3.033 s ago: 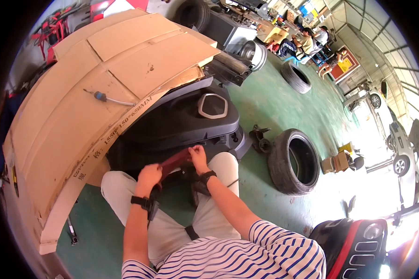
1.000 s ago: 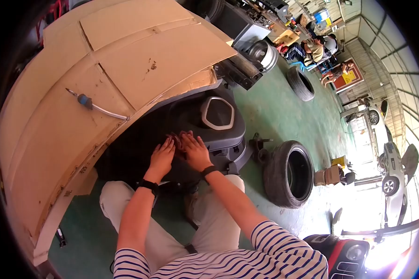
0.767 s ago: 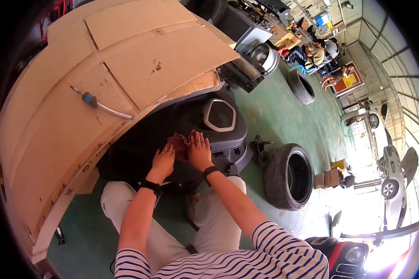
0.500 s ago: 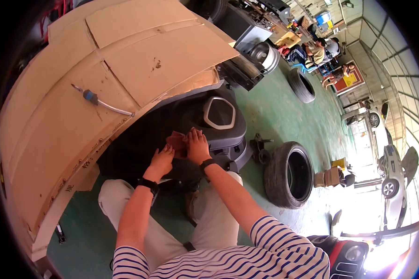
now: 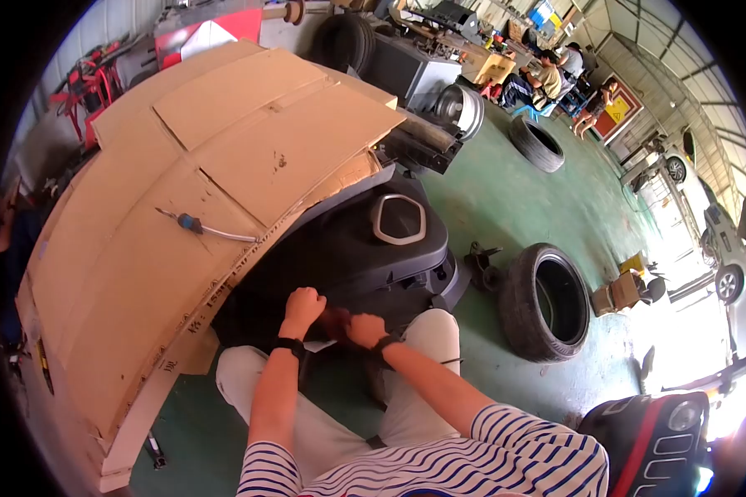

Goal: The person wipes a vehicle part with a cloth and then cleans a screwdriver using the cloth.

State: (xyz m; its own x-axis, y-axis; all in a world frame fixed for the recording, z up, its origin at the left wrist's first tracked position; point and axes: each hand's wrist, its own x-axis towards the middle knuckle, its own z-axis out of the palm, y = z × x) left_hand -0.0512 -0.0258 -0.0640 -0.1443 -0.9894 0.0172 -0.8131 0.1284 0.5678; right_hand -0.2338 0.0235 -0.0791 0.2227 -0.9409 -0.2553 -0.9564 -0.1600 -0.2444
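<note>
Between my two closed hands, low in front of my knees, a dark red cloth is held, blurred by motion. My left hand grips its left end, and my right hand grips the other end. Just beyond them lies a large black plastic panel with a silver hexagonal ring on its top. Curved cardboard covers the surface at the left and above. On the cardboard rests a tool with a blue collar and a pale bent shaft.
Right of the panel, a tire stands on the green floor, beside a dark metal part. Farther off are another tire, a wheel rim, boxes and seated people. A red-and-black ride-on car is at lower right.
Both hands have come off the panel's surface and moved back toward my knees with the cloth, their fingers now closed. The view has tilted up and shifted.
</note>
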